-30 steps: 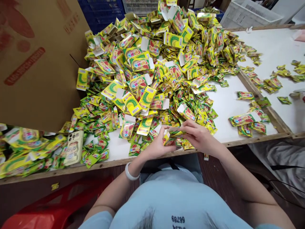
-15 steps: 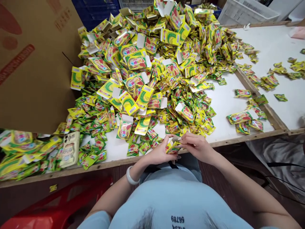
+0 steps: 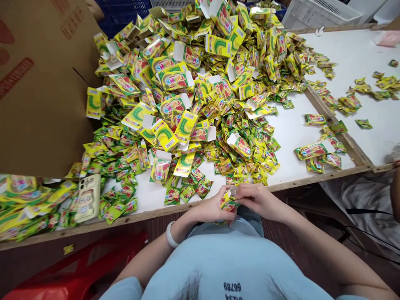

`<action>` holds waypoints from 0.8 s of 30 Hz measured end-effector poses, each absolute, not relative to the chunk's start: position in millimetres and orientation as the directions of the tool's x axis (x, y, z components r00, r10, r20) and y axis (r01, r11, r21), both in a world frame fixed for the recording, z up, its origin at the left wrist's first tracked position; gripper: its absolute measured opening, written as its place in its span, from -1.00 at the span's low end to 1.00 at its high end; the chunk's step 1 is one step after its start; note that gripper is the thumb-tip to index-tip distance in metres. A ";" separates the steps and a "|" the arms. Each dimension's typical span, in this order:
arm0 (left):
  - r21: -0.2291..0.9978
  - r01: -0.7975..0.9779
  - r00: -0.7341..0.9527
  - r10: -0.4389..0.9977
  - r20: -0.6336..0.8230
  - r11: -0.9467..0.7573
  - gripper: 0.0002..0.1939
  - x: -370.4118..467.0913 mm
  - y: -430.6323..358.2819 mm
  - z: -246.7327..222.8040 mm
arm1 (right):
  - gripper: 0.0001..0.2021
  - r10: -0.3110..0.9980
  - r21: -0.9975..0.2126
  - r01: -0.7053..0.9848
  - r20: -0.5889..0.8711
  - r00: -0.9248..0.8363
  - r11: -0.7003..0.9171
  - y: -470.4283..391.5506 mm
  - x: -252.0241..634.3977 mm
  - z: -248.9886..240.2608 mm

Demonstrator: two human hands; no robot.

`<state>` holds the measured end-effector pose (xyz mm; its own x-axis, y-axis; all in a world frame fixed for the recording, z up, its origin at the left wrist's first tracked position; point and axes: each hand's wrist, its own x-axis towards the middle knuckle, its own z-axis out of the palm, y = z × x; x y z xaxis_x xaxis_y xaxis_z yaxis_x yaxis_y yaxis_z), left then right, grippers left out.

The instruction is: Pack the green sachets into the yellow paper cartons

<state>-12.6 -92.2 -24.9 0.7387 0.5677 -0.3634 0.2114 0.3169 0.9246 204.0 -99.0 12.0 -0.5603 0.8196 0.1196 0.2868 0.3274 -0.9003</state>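
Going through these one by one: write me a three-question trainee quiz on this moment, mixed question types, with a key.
1. Multiple choice: which item lies by the near edge of the table, at the left of the picture?
A) scissors
B) a phone
C) a stapler

2. True or false: the person's left hand rests on the large cardboard box.

3. Fill in the blank: the white band is worn on the person's ____ wrist.

Key
1. B.
2. False; it holds a small printed carton, and the right hand is right next to it.
3. left.
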 end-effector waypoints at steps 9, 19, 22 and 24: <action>0.968 0.198 0.719 0.649 -0.248 0.151 -0.15 5.8 -95.7 -28.1 | -0.70 0.871 -0.887 0.405 -0.006 -0.492 0.222 -118.9 232.1 0.9; 0.363 0.831 0.435 0.899 0.050 -0.422 -0.78 -16.2 -39.3 -40.4 | -0.67 0.935 -0.089 0.990 0.348 -0.076 0.113 -82.9 277.3 -18.6; 0.324 0.863 0.414 0.910 -0.011 -0.388 -0.65 4.3 -53.5 -48.5 | -0.66 0.936 -0.068 0.947 0.188 -0.297 0.315 -76.4 225.2 -39.8; 0.339 0.873 0.389 0.920 -0.054 -0.350 -0.59 18.7 -59.5 -54.5 | -0.71 0.936 -0.050 0.939 0.107 -0.335 0.341 -70.9 208.5 -52.1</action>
